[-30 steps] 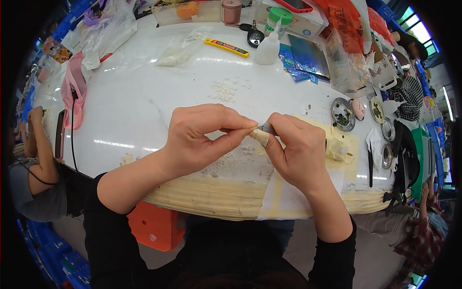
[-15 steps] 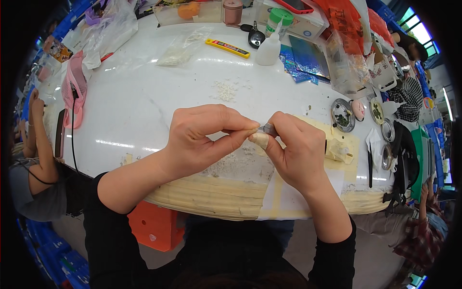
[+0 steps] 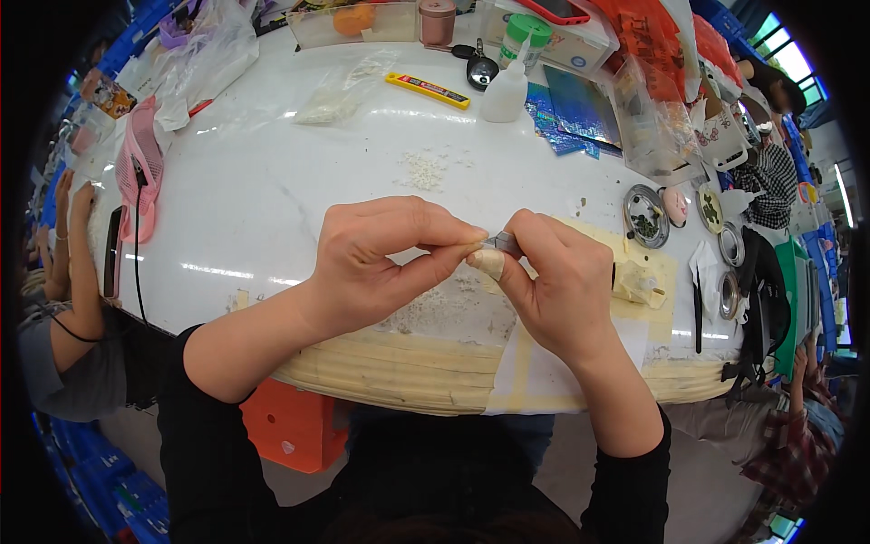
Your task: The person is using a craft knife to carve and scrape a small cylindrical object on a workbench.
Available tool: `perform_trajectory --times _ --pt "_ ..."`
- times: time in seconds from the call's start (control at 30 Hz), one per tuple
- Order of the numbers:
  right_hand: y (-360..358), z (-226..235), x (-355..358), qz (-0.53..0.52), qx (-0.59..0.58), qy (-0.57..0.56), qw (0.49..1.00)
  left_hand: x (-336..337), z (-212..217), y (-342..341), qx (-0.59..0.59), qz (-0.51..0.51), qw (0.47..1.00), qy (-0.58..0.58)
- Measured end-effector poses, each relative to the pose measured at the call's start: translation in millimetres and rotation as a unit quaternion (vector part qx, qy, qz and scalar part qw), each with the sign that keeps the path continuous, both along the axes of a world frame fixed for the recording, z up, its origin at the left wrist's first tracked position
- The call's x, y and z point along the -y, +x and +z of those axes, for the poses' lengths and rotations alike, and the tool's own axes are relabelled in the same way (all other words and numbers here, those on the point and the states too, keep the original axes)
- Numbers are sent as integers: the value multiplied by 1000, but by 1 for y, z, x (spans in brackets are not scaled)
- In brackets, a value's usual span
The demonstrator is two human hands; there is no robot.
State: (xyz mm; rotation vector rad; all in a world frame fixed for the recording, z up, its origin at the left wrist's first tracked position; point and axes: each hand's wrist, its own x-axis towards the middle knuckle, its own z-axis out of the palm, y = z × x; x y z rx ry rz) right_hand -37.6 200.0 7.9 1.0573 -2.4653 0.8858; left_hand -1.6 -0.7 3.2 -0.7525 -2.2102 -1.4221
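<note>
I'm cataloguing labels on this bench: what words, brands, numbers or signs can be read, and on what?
Wording isn't copied out here; print shows on:
Yellow flat strip: a small line of print.
Red plastic bag: large characters, distorted by creases.
White box: a small round blue mark, too small to read.
Grey piece in the right hand: no readable print.
</note>
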Motion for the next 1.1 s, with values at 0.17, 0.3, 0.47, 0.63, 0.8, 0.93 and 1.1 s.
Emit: perform_trajectory --times 0.17,0.3,0.47,0.63,0.8,0.93,1.1 --pt "0 0 0 3 2 1 1000 0 1 1 4 1 1000 -3" --pt "0 1 -2 8 4 4 1000 1 2 1 -5 0 1000 -11" --pt "1 2 -2 11 1 13 1000 1 0 0 -15 0 1000 -12" --pt "0 2 -2 12 9 -3 1000 0 2 1 -3 -3 1000 -3" --pt "0 1 -1 9 14 -6 1000 0 2 2 33 -5 999 16" --pt "0 1 -1 9 14 -1 1000 0 3 2 33 -2 999 13" --pt "-1 0 -1 5 8 1 1000 0 3 2 30 -4 999 12"
